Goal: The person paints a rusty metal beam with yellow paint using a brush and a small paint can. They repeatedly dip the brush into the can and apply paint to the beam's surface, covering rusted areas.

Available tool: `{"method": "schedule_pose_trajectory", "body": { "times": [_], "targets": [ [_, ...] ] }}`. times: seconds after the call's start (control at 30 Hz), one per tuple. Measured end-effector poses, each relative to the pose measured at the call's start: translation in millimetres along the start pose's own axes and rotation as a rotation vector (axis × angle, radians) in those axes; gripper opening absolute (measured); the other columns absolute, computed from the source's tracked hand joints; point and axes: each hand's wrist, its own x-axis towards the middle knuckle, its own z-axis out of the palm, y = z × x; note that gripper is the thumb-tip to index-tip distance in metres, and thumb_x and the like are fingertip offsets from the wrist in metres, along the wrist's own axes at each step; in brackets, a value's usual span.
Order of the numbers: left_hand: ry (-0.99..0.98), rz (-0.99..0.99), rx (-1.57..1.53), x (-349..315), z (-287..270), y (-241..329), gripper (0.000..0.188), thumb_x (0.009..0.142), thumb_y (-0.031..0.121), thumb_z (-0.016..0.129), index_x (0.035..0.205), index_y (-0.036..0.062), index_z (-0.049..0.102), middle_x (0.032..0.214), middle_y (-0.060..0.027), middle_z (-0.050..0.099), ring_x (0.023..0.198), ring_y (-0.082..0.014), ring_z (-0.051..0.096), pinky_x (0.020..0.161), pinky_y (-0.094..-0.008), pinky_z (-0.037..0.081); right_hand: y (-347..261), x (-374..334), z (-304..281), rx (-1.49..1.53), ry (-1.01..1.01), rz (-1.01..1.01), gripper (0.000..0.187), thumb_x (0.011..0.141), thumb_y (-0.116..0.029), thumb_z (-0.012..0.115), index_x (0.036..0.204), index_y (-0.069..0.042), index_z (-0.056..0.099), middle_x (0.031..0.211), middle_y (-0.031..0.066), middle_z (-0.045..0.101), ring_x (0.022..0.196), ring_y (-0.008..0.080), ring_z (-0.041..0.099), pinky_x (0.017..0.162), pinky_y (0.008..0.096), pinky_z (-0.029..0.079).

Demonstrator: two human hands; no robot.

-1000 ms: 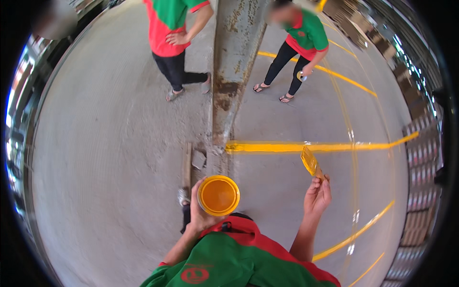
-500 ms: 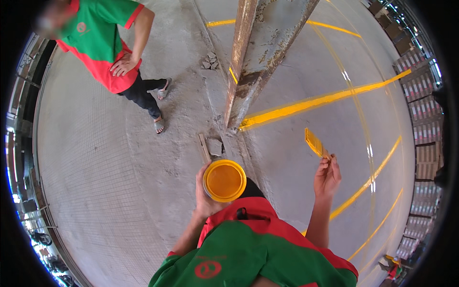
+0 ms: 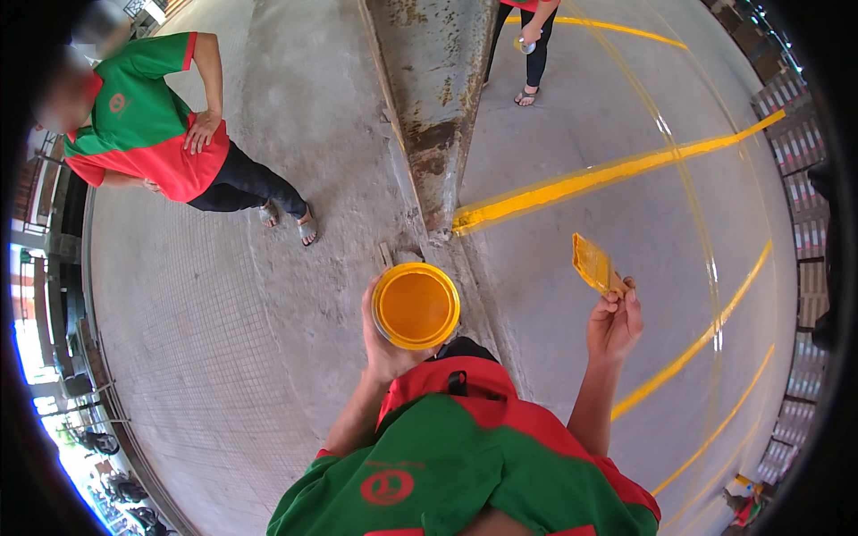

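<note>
In front of my waist, my left hand (image 3: 386, 350) wraps round the side of an open can of yellow paint (image 3: 416, 306). Paint coats its rim, and the surface inside looks deep orange-yellow. Off to the right, my right hand (image 3: 615, 323) pinches the handle of a flat paintbrush (image 3: 596, 265). The bristles are covered in yellow paint and point up and to the left. Brush and can are well apart, with the brush held above the grey floor.
A rusty steel column (image 3: 433, 116) rises ahead, with a freshly yellow floor line (image 3: 617, 174) running right from its foot. One person (image 3: 170, 134) stands at the left, hand on hip; another (image 3: 536, 45) stands behind the column. Stacked boxes (image 3: 809, 214) line the right side.
My view has shifted, so the column sits further left and the second person shows behind it. The person at the left appears lower and further left. Both hands keep their holds.
</note>
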Motion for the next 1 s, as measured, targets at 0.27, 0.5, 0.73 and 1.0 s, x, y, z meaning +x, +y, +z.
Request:
{"method": "schedule_pose_trajectory", "body": {
  "times": [0.27, 0.5, 0.73, 1.0],
  "targets": [
    [-0.026, 0.052, 0.059, -7.5, 30.4, 8.8, 0.114, 0.063, 0.009, 0.093, 0.151, -0.0007, 0.022, 0.14, -0.0182, 0.051, 0.13, -0.0301, 0.054, 0.111, -0.0449, 0.043, 3.0, 13.8, -6.7, 0.084, -0.05, 0.111, 0.022, 0.097, -0.003, 0.061, 0.117, 0.001, 0.055, 0.12, 0.0248, 0.063, 0.088, 0.0245, 0.072, 0.076, 0.0256, 0.062],
    [-0.024, 0.037, 0.079, -4.1, 38.4, 19.6, 0.112, 0.064, 0.009, 0.093, 0.15, -0.001, 0.022, 0.138, -0.0183, 0.053, 0.128, -0.0296, 0.056, 0.109, -0.0438, 0.044, -0.6, 16.0, -12.0, 0.095, -0.069, 0.129, 0.022, 0.097, -0.003, 0.06, 0.117, 0.001, 0.054, 0.119, 0.0254, 0.064, 0.087, 0.0244, 0.072, 0.076, 0.0261, 0.062],
    [-0.017, 0.013, 0.055, -7.7, 35.9, 33.2, 0.117, 0.063, 0.013, 0.094, 0.151, 0.0007, 0.017, 0.139, -0.0171, 0.051, 0.129, -0.0294, 0.054, 0.11, -0.0443, 0.042, 5.1, 13.0, 6.3, 0.085, -0.097, 0.147, 0.021, 0.095, -0.003, 0.06, 0.115, 0.001, 0.054, 0.117, 0.0268, 0.064, 0.085, 0.0264, 0.072, 0.072, 0.0272, 0.062],
    [-0.07, 0.049, 0.079, -10.0, 26.7, 24.3, 0.121, 0.062, 0.016, 0.096, 0.151, 0.0022, 0.016, 0.141, -0.0176, 0.05, 0.131, -0.0293, 0.053, 0.113, -0.0453, 0.039, 10.3, -25.4, 58.1, -0.285, -0.3, 0.065, 0.025, 0.088, -0.004, 0.069, 0.106, 0.0, 0.052, 0.107, 0.0294, 0.067, 0.071, 0.0288, 0.072, 0.058, 0.0342, 0.061]
  ]
}}
